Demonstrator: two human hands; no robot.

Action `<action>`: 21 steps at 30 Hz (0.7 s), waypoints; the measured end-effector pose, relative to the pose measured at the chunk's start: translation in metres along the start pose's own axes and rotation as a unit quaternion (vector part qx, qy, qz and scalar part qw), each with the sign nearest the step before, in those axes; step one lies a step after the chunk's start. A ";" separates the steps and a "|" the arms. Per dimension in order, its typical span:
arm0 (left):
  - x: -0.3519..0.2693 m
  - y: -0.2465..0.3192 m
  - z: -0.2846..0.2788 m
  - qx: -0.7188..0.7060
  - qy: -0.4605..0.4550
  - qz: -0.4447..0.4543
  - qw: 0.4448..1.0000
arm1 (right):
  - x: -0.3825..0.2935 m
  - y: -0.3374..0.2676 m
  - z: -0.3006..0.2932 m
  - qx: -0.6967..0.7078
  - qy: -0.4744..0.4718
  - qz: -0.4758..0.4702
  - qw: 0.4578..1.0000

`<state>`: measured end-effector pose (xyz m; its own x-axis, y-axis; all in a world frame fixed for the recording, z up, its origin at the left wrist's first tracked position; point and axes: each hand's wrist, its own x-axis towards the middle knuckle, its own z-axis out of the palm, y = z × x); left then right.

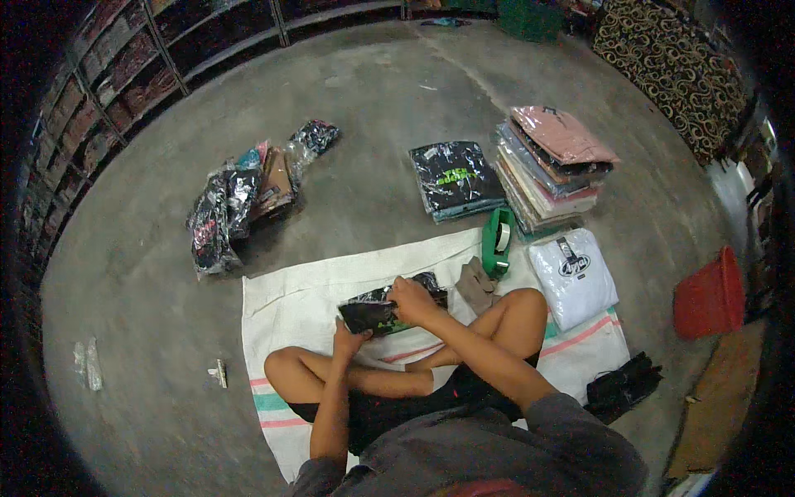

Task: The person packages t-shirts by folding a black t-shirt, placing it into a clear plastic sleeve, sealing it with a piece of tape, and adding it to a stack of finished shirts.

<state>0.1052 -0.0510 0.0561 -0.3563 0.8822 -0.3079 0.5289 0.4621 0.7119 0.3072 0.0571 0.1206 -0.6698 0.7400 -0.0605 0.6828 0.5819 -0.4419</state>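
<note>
A black folded garment in clear plastic (372,317) lies across my lap area above the white woven sheet (298,292). My left hand (351,340) grips its near left edge. With bent fingers, my right hand (413,301) holds the plastic at its upper right side. Right of the garment, a crumpled grey-brown cloth or bag (477,287) rests on the sheet. The green tape dispenser (497,242) stands beyond it with a roll of tape. To the right lies a white bagged garment (574,276) with a printed logo.
Bagged black garments (456,177) and a tall stack of bagged garments (559,168) sit ahead right. Loose bagged garments (239,205) lie ahead left. A red bucket (711,295), a black bundle (624,385) and cardboard (714,404) are at right. Shelving (161,56) runs along the far left.
</note>
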 end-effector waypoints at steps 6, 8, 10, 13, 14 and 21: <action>-0.035 0.088 -0.069 -0.114 0.028 0.189 0.975 | -0.038 -0.046 -0.152 -0.081 0.165 -0.066 0.981; -0.037 0.145 -0.089 -0.227 0.029 0.163 0.960 | -0.017 -0.046 -0.185 -0.109 0.366 -0.061 0.922; -0.010 0.159 -0.084 -0.230 0.101 0.177 0.952 | -0.004 -0.035 -0.200 -0.084 0.389 -0.019 0.917; 0.044 0.087 -0.067 -0.162 0.155 0.121 0.967 | -0.002 -0.035 -0.165 0.046 0.378 0.007 0.925; 0.055 0.059 -0.052 -0.086 0.150 0.067 0.983 | -0.010 -0.024 -0.138 0.119 0.332 0.023 0.936; 0.024 -0.023 0.014 0.114 0.006 -0.089 0.989 | -0.091 0.077 0.045 0.127 0.005 0.301 0.945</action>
<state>0.0951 -0.0387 0.0240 -0.4678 0.7840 -0.4081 0.6160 0.6203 0.4856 0.4074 0.0195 0.0518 -0.1785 0.9149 -0.3621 0.8466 -0.0448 -0.5304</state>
